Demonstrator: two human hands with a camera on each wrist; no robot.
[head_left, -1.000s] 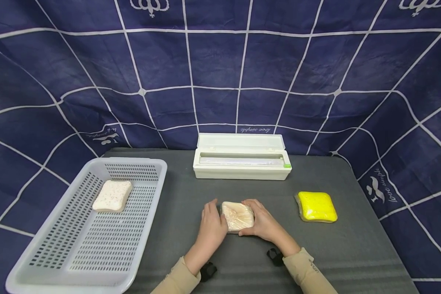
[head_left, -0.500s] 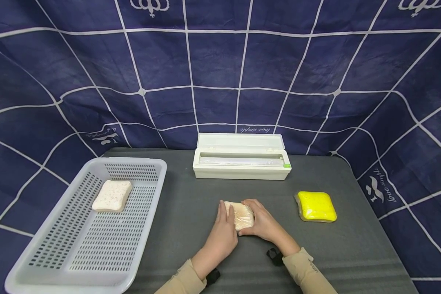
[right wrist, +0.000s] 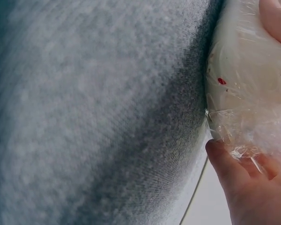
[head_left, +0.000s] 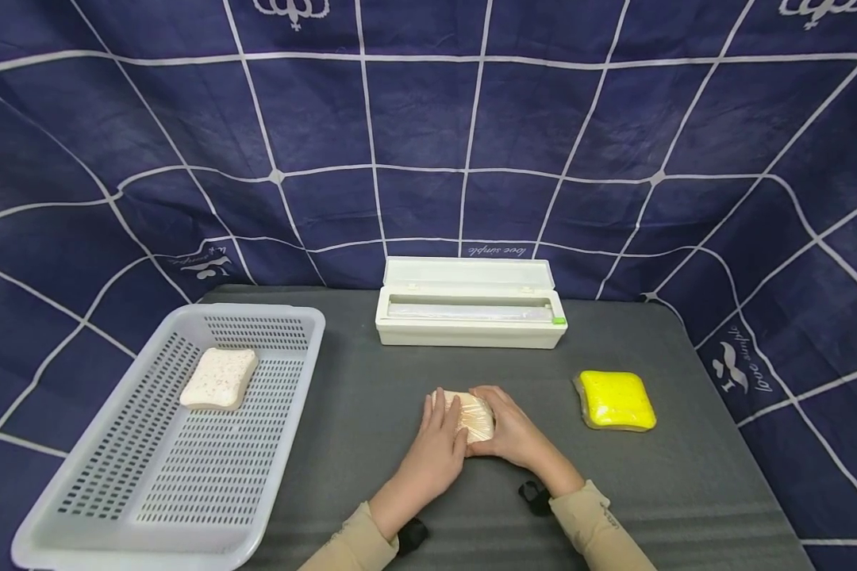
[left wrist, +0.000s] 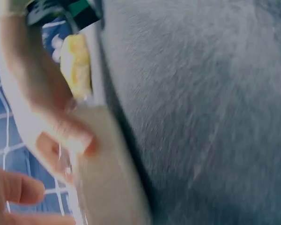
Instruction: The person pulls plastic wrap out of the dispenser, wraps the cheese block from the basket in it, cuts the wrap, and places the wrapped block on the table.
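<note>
A cream block [head_left: 477,420] wrapped in clear film lies in front of me, part of its top covered by my left hand. My left hand [head_left: 434,456] rests over its left side with fairly straight fingers; in the left wrist view its spread fingers [left wrist: 25,190] show beside the block. On the opposite side my right hand [head_left: 517,436] grips the edge between thumb and fingers. The right wrist view shows crinkled film gathered along the block's side [right wrist: 225,89], near the fingers [right wrist: 220,154]. A small red spot marks the block there.
A light grey perforated basket [head_left: 286,444] stands at the left, holding a speckled white block [head_left: 220,379]. Behind the hands is a white film dispenser [head_left: 467,333], lid raised. A yellow wrapped block [head_left: 616,400] lies to the right on the dark grey table [head_left: 685,492].
My left hand has moved right from the block's left edge onto its top, covering part of it. My right hand has stayed at the right edge.
</note>
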